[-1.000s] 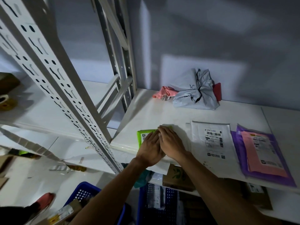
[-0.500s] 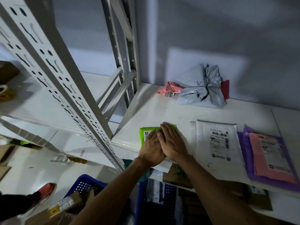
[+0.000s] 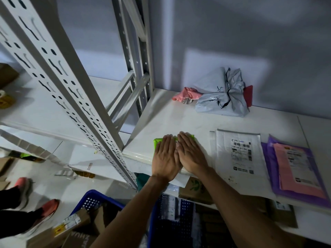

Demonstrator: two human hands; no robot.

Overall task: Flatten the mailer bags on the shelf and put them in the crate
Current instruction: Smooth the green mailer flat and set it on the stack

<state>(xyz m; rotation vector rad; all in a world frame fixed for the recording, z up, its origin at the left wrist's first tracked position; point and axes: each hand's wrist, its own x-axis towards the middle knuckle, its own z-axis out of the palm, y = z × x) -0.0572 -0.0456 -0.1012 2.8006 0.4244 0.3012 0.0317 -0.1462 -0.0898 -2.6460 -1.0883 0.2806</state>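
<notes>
Far left of the green mailer bag (image 3: 158, 141) and lower down, someone's pink shoes (image 3: 44, 210) stand on the floor. Nearer to it, down and to the left, a blue crate (image 3: 100, 195) sits on the floor with cardboard boxes in it. The slotted upright post (image 3: 71, 97) rises just left of the bag and meets the shelf (image 3: 170, 119) at its front left corner.

The green mailer bag lies flat close behind the shelf's front edge, a little in from that corner. Only its left and far edges show. Both hands cover the rest: the left hand (image 3: 165, 158) and the right hand (image 3: 191, 155) lie side by side on it, touching, palms down with fingers straight and together. They press and grip nothing. Below the wrists a white sheet hangs over the shelf's lip. A second crate (image 3: 153, 221), dark inside, stands under the shelf straight below the bag.

Behind the bag the shelf runs bare to the back wall, where a crumpled pink bag (image 3: 184, 94) touches a heap of grey bags (image 3: 222, 101).

Just right of the bag, past a bare strip, a white mailer (image 3: 240, 158) lies flat, label up. Farther right a purple mailer (image 3: 268, 161) lies flat beside it, with a pink mailer (image 3: 297, 172) on top.
</notes>
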